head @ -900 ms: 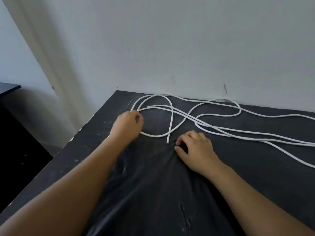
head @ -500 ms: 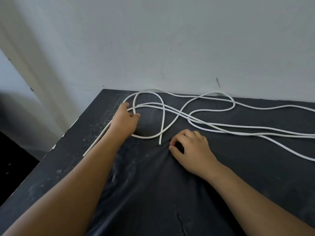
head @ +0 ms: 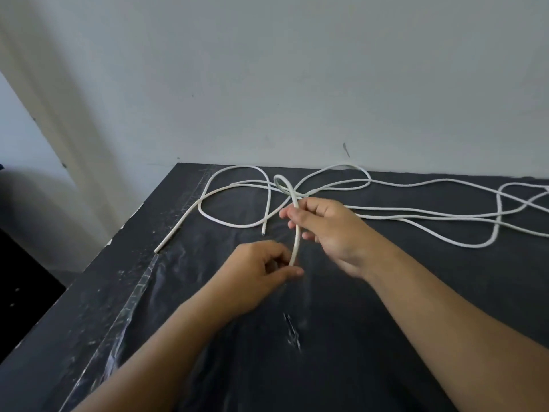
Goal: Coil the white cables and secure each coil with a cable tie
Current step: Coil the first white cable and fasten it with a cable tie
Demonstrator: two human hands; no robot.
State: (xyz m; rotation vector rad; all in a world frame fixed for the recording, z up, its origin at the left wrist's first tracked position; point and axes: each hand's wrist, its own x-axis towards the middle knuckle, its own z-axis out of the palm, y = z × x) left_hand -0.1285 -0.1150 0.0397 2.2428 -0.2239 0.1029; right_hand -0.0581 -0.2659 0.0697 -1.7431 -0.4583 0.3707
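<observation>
We see the white cables [head: 237,226] spread in loose, crossing loops along the far edge of the desk [head: 430,292], running from near the far left corner out past the right edge of view; none of them is coiled; one stretch [head: 296,242] is lifted off the surface, nearer to us than the tangle and about midway between the desk's left and right edges, and it runs nearly upright between our two hands; above them it bends into a small raised loop [head: 278,179] before dropping back among the other strands. Our right hand [head: 329,230] grips the upper part of that stretch, thumb and curled fingers closed round it; our left hand [head: 261,272], lower and closer to us, pinches its bottom end between thumb and fingertips, the other fingers curled in. One loose end [head: 168,239] lies straight along the left edge of the desk; another [head: 263,232] points toward us just left of the right hand. The desk is dark and scuffed, with a clear plastic film [head: 139,292] wrinkled over it; a pale wall [head: 297,84] rises right behind its far edge.
</observation>
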